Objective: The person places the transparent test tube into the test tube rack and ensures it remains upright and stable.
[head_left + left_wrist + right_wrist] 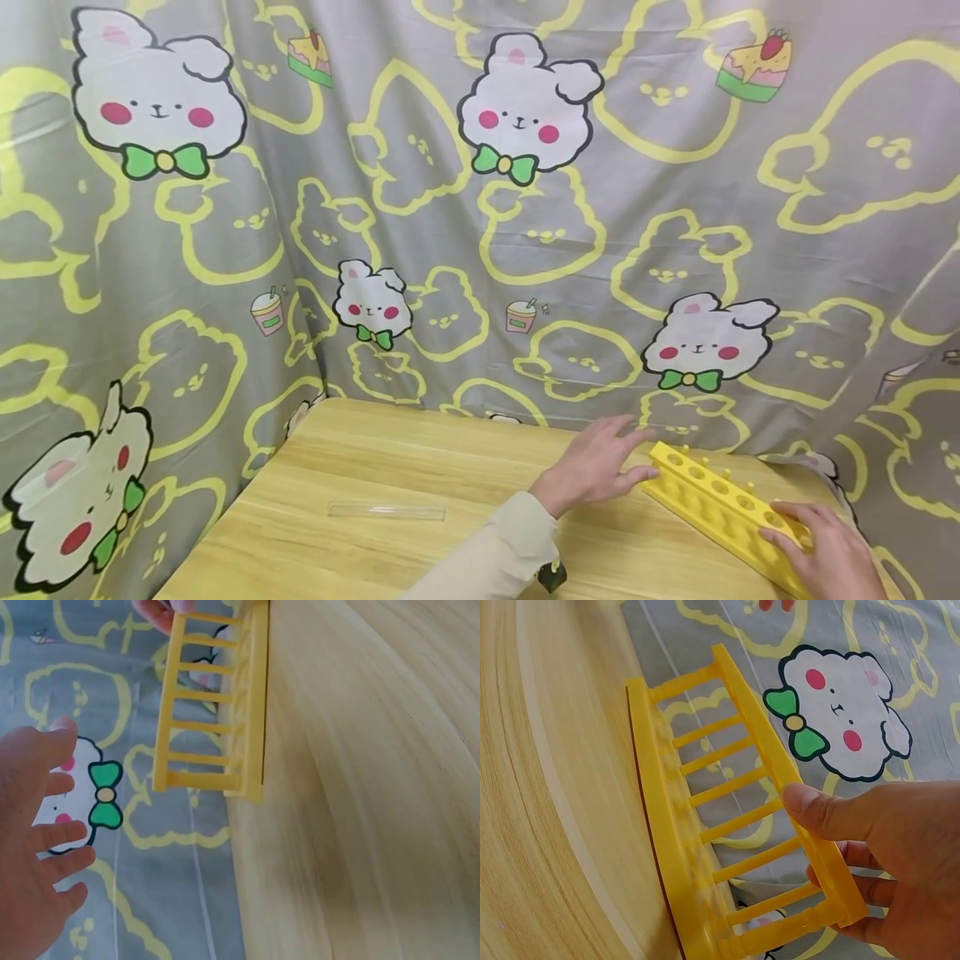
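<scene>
A yellow plastic test tube rack [733, 495], with a row of holes along its top and pegs behind, stands on the right of the table. My right hand [836, 550] grips its near right end; in the right wrist view the thumb [810, 802] lies on the top rail with fingers behind it. My left hand [596, 467] is by the rack's far left end, fingers spread. In the left wrist view that hand [30, 847] holds nothing and appears apart from the rack [257, 712]. A clear tube [386, 511] lies on the table left of both hands.
The wood-grain table [300, 475] meets a grey curtain [435, 233] with rabbit prints at its back and left side. A small dark object [552, 575] shows below the left sleeve [510, 542]; its kind is unclear.
</scene>
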A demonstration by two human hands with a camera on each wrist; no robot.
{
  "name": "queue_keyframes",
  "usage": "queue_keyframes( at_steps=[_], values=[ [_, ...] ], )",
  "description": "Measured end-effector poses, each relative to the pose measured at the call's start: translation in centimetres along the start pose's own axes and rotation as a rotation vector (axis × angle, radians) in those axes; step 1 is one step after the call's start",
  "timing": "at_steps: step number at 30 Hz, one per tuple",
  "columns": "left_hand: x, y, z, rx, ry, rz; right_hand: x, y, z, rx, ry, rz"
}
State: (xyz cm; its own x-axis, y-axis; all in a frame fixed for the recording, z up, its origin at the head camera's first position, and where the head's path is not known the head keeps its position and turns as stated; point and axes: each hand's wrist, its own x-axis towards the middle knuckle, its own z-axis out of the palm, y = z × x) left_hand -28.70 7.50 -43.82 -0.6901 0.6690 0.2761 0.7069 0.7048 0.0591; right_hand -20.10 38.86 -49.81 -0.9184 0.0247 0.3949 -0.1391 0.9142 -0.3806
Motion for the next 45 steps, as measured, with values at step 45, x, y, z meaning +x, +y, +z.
queue_keyframes(
  at_steps=[45],
  values=[
    [5.0, 3.8, 3.7, 0.137, -0.097, 0.062, -0.6, -1.1, -0.3, 0.019, 0.087, -0.052]
  ],
)
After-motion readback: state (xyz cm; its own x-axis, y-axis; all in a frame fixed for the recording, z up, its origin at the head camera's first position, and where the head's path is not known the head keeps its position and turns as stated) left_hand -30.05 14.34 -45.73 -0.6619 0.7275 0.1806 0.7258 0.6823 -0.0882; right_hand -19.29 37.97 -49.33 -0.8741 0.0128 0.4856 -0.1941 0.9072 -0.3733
